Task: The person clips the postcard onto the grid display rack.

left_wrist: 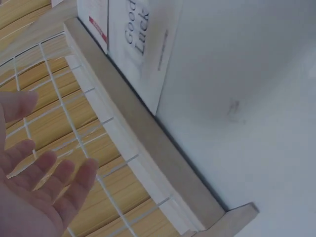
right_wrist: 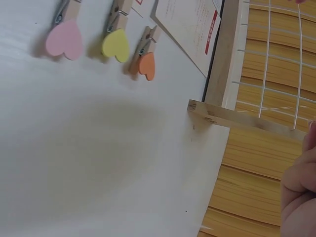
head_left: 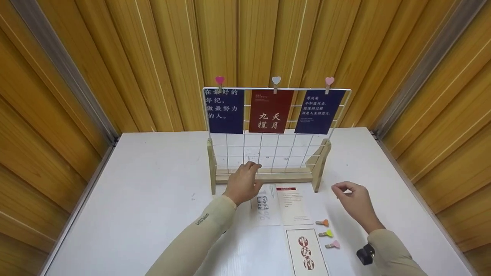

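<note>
My left hand (head_left: pixel 242 184) hovers in front of the lower part of a white wire grid (head_left: pixel 262 145) on a wooden stand (head_left: pixel 276 177). Its fingers are spread and slightly bent in the left wrist view, with nothing held. To the right of the stand, my right hand (head_left: pixel 356 203) is in the air, its fingers loosely curled and thumb near the index finger; no object shows in it. Beneath the left hand lies a "Good Luck" card (head_left: pixel 268 209), beside a cream card (head_left: pixel 294 207) with a red band. Orange (right_wrist: pixel 146 65), yellow (right_wrist: pixel 115 45) and pink (right_wrist: pixel 65 40) heart clothespins lie near the right hand.
Heart clothespins hold a blue card (head_left: pixel 226 122), a red card (head_left: pixel 268 107) and another blue card (head_left: pixel 316 124) on the grid's top edge. A bordered card (head_left: pixel 297 264) with red seals lies at the white table's (head_left: pixel 153 184) front. Wood-patterned walls (head_left: pixel 253 38) surround the table.
</note>
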Demonstrator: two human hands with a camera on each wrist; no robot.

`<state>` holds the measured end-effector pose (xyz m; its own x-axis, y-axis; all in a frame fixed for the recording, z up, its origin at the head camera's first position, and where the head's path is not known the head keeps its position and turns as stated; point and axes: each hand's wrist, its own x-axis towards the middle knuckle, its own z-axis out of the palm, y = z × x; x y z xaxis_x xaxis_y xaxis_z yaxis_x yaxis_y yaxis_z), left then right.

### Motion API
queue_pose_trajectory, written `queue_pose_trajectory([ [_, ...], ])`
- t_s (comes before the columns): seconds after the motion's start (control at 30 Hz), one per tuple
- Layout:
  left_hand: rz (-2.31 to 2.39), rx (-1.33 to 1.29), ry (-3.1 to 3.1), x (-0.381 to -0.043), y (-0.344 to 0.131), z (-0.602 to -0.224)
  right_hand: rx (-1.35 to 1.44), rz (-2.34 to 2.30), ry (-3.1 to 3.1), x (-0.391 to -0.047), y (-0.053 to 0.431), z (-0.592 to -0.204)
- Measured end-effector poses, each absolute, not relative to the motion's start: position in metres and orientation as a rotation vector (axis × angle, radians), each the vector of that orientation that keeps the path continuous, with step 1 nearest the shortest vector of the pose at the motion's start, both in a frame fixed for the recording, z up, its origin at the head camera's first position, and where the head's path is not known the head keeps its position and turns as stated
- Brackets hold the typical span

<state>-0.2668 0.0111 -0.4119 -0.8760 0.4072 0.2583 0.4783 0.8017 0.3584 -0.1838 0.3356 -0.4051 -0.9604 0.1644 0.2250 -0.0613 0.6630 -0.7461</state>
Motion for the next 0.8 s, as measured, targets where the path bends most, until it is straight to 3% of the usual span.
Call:
queue_pose_trajectory([
  [0.8, -0.252, -0.711, -3.131, -0.261, 0.019, -0.466, -0.009, 1.109, -2.848, -0.181, 0.338, -0.423],
])
